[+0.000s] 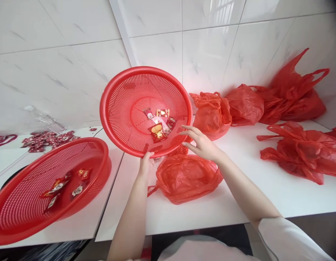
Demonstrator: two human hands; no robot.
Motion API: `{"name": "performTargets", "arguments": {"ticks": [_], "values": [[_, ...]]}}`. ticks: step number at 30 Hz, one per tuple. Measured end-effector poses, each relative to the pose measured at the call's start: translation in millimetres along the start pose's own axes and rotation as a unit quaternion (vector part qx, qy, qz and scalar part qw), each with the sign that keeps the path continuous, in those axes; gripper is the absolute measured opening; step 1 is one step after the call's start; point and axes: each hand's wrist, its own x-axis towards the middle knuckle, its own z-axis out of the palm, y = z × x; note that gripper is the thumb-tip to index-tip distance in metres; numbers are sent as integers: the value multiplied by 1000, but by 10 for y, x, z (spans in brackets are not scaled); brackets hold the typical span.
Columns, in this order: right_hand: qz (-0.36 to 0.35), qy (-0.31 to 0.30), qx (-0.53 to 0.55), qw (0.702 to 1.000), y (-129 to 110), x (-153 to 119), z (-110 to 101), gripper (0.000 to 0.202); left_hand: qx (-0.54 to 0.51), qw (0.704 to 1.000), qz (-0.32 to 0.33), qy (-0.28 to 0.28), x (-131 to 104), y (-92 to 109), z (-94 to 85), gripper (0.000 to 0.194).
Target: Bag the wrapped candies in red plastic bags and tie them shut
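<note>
A round red plastic basket (121, 134) is held up and tilted toward me, with several small wrapped snacks (158, 132) gathered low on its right side. My left hand (147, 163) grips its bottom rim, thumb over the edge. At the right rim is my right hand (197, 141), fingers apart and reaching over the edge near the snacks; nothing shows in it. Below the basket an open red plastic bag (188, 177) lies on the white table (233, 206). What is in that bag is hidden.
Left stands another red basket (99, 181) with several wrapped snacks. Behind it lie a pile of small red packets (45, 140) and a clear plastic bottle (45, 119). Filled red bags (245, 105) line the tiled wall; another red bag (301, 152) lies at right.
</note>
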Motion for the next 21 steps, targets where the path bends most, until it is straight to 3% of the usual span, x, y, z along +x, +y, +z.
{"name": "performTargets", "arguments": {"ticks": [4, 11, 15, 18, 21], "values": [[2, -13, 7, 1000, 12, 18, 142, 37, -3, 998, -24, -56, -162, -115, 197, 23], [38, -19, -185, 982, 47, 30, 496, 69, 4, 990, -76, -122, -310, -238, 320, 39], [59, -80, -174, 980, 128, 14, 487, 72, 15, 986, -87, -141, -348, -280, 355, 46], [73, -105, -184, 975, 142, -6, 408, 65, 16, 985, -95, -145, -349, -294, 375, 43], [66, -129, -209, 967, 143, -27, 351, 71, 22, 986, -94, -139, -329, -303, 360, 38]]}}
